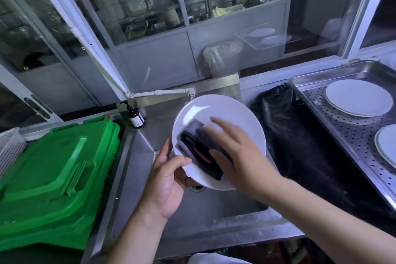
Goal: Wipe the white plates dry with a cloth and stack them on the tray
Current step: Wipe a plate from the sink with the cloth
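A white plate (225, 118) is held tilted above the steel sink (154, 135). My left hand (167, 182) grips its lower left rim, thumb on the front face. My right hand (237, 150) presses a folded dark grey cloth (197, 146) against the plate's face with fingers spread and fairly straight. At the right stands a perforated steel tray (334, 118) with two white plates lying face down on it: one at the back (357, 100) and one at the right edge (387, 146), partly cut off by the frame.
A green plastic bin lid (55, 173) lies left of the sink. A brown pump bottle (135, 118) stands at the sink's back corner, under a white tap pipe (162, 92). A black plastic bag (300, 146) fills the space between sink and tray. Glass windows rise behind.
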A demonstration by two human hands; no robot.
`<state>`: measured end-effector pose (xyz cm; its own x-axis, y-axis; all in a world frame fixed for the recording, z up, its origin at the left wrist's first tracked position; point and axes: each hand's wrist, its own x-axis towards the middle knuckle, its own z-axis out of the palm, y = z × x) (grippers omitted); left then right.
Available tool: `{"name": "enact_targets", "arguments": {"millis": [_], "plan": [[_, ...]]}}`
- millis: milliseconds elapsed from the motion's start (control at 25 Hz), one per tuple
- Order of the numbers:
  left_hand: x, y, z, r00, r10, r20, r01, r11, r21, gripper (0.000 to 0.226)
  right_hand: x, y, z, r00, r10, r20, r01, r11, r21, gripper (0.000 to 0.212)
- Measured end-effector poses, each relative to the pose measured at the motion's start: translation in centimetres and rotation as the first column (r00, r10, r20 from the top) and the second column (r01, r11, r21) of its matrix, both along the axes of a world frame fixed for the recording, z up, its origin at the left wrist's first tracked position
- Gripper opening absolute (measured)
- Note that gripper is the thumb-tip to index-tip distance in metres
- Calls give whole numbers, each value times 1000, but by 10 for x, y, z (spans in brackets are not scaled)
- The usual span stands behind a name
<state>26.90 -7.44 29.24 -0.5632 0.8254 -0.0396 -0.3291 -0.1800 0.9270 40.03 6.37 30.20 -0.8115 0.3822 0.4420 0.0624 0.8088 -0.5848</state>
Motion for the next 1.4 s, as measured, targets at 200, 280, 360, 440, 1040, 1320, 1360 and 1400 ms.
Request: {"name": "enact_targets", "arguments": {"millis": [200,280,360,440,1040,1320,1360,1400], "plan": [[-1,-9,4,998,-63,5,63,997,-33,61,6,-7,-27,977,189,97,-213,893,397,65],[1,-11,5,997,-73,-8,72,995,-76,57,0,2,-20,972,223,78,-235,878,417,63],[3,-13,6,998,-65,-11,64,994,-92,59,-8,17,-13,977,190,96,-213,863,458,62],[5,-15,6,999,-48,-3,48,996,-81,66,-11,36,-9,984,99,147,-160,851,499,63],[7,-9,5,992,115,-46,-118,991,-62,62,47,23,-69,987,62,146,-58,998,-33,81],[5,7,-4,986,166,-18,-166,984,-65,64,25,-57,-63,1000,4,5,-3,978,-207,64],[2,9,-6,987,160,-2,-159,986,-57,64,22,-55,-56,1000,-6,-10,4,971,-241,60],[-1,10,-8,988,156,19,-155,986,-57,64,20,-52,-50,1000,4,-7,-6,953,-304,58]]}}
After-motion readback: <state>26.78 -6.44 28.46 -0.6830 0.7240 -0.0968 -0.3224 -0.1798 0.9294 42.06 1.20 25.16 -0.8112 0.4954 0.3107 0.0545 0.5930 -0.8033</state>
